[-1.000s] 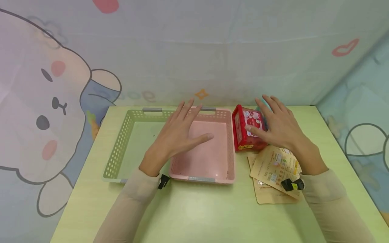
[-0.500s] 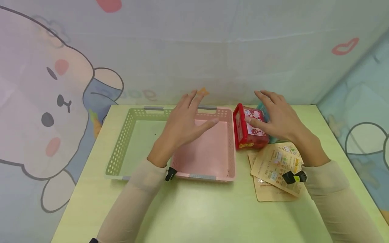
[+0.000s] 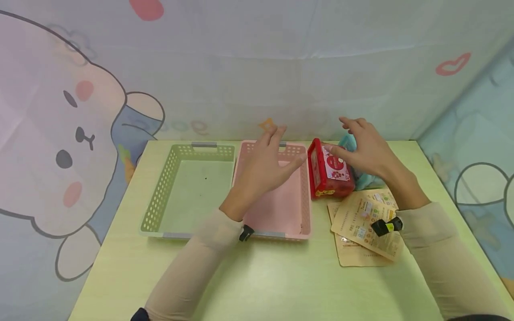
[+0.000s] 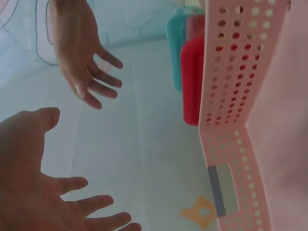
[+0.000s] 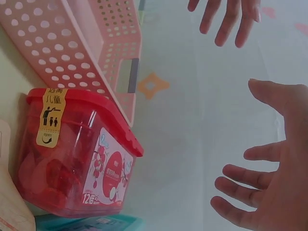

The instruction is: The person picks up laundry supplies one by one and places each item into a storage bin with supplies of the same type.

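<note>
My left hand [image 3: 263, 171] is held over the pink basket [image 3: 306, 200], fingers spread and nothing in them. Above the red lidded tub [image 3: 337, 171] is my right hand [image 3: 367, 149], its fingers loosely bent and holding nothing. In the right wrist view the tub [image 5: 72, 154] lies on its side, see-through, with a red lid, a pink label and a yellow seal strip. A teal container [image 3: 363, 178] stands behind it, partly hidden by my right hand. Two beige printed packets [image 3: 361, 223] overlap on the table below my right wrist.
A green perforated basket [image 3: 160, 196] stands left of the pink one, close beside it. Both have grey handle strips. A printed cloth backdrop [image 3: 305, 80] rises behind the pale green table [image 3: 273, 276], with another on the right.
My left hand has moved to the right across the pink basket, toward the tub. My right hand has shifted slightly, staying near the tub. Baskets, tub and packets stay in place.
</note>
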`<control>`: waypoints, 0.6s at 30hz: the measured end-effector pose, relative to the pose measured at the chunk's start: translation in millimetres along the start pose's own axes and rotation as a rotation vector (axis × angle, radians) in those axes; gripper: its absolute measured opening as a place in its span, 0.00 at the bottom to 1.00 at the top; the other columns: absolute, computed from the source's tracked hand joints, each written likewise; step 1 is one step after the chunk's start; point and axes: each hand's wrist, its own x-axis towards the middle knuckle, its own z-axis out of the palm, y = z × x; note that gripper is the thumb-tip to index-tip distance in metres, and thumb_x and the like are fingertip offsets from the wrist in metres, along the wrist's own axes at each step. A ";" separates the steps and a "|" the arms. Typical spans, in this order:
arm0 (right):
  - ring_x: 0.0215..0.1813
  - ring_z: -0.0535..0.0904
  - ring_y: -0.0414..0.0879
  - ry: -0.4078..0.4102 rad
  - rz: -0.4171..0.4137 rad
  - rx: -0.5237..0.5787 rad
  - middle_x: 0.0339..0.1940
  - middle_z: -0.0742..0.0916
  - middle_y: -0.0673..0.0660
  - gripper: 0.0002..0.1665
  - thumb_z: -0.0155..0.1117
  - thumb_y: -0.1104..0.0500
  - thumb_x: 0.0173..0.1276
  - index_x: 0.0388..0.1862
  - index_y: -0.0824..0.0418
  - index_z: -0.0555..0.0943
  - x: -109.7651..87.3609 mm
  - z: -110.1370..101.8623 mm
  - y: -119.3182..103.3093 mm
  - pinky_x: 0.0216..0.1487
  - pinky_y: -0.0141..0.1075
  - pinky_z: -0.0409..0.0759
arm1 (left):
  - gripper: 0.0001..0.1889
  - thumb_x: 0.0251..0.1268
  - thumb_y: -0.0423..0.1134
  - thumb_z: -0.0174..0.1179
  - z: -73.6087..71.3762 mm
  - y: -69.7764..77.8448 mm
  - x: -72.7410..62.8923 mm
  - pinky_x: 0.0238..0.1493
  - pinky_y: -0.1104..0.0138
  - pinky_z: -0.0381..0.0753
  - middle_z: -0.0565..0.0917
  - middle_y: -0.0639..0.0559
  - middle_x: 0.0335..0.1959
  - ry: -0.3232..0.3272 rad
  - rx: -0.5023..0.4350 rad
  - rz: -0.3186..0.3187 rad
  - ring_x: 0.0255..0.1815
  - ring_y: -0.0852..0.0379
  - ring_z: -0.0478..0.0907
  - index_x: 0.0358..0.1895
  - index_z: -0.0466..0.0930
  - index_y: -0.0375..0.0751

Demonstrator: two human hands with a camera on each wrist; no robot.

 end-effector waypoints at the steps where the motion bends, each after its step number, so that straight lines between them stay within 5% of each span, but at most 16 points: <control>1: 0.71 0.70 0.67 0.002 0.002 0.009 0.76 0.72 0.69 0.52 0.64 0.36 0.74 0.85 0.62 0.59 0.8 -0.2 0.7 0.66 0.70 0.70 | 0.49 0.72 0.71 0.56 3.0 2.8 0.4 0.72 0.44 0.73 0.56 0.49 0.86 0.007 -0.001 -0.009 0.83 0.45 0.58 0.88 0.50 0.54; 7: 0.66 0.74 0.65 -0.010 0.040 0.058 0.68 0.77 0.69 0.49 0.66 0.39 0.74 0.82 0.64 0.63 5.8 1.9 2.8 0.62 0.67 0.75 | 0.47 0.72 0.70 0.58 20.8 15.8 2.4 0.62 0.46 0.82 0.61 0.48 0.83 -0.003 -0.047 -0.071 0.77 0.42 0.69 0.86 0.55 0.52; 12: 0.65 0.75 0.66 -0.035 0.066 0.099 0.66 0.79 0.70 0.46 0.65 0.41 0.75 0.79 0.68 0.65 11.0 5.3 6.6 0.62 0.66 0.76 | 0.45 0.75 0.65 0.59 37.1 22.7 5.5 0.66 0.40 0.77 0.63 0.43 0.82 -0.068 -0.100 -0.107 0.76 0.38 0.70 0.86 0.55 0.51; 18: 0.64 0.76 0.66 -0.064 0.076 0.122 0.66 0.79 0.71 0.45 0.63 0.41 0.77 0.78 0.70 0.66 15.8 10.6 12.5 0.62 0.65 0.76 | 0.43 0.77 0.60 0.60 57.0 28.3 8.5 0.66 0.45 0.79 0.65 0.40 0.80 -0.103 -0.101 -0.123 0.76 0.41 0.70 0.84 0.57 0.42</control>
